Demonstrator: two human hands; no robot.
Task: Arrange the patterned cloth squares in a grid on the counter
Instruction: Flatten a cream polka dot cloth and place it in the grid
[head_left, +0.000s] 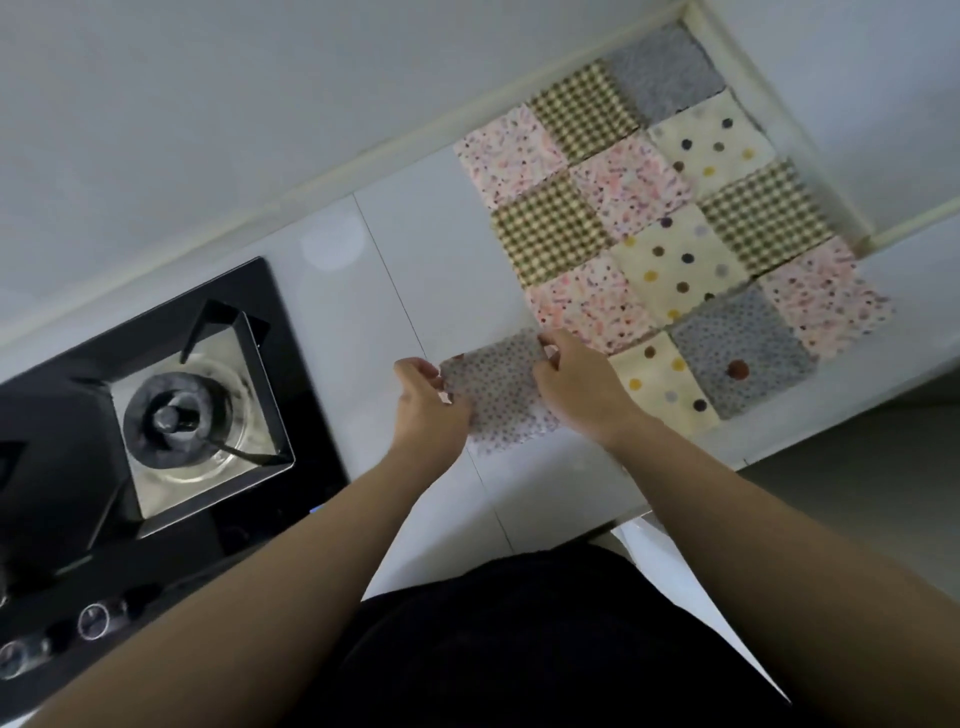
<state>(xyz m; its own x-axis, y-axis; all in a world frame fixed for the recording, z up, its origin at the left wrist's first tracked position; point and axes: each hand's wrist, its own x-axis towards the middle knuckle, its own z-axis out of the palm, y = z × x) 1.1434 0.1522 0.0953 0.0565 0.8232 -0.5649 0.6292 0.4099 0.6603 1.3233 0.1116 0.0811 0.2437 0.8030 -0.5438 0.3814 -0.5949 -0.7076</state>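
Both hands work one cloth, the grey dotted square (498, 400), at the near left corner of the grid (660, 223) already laid on the white bench (415, 249). The left hand (426, 405) has its grip pinched on the square's far left corner, thumb against fingertips. The right hand (576, 387) pinches the far right corner the same way. Holding two corners at once keeps the far edge taut and straight, which lets the person line it up with its neighbours rather than drop it crooked.

The near part of the square seems to rest on the bench while the far edge is raised a little, though the blur makes that hard to tell.

The grid runs at a slant from the back wall (260, 104) towards the bench's front edge, with gingham, pink speckled, cream polka-dot and grey pieces set edge to edge. The grey dotted square sits just beside the cream polka-dot square (662, 387) in the nearest row and just in front of a pink speckled square (587, 306), with the right hand lying across the join. The nearest row already comes close to the front edge, so I judge this piece is meant to widen the layout leftward. That side has bare bench before the black gas hob (171, 405).

The next move calls for lowering the pinched edge flush with the pink piece, then letting go without dragging it.
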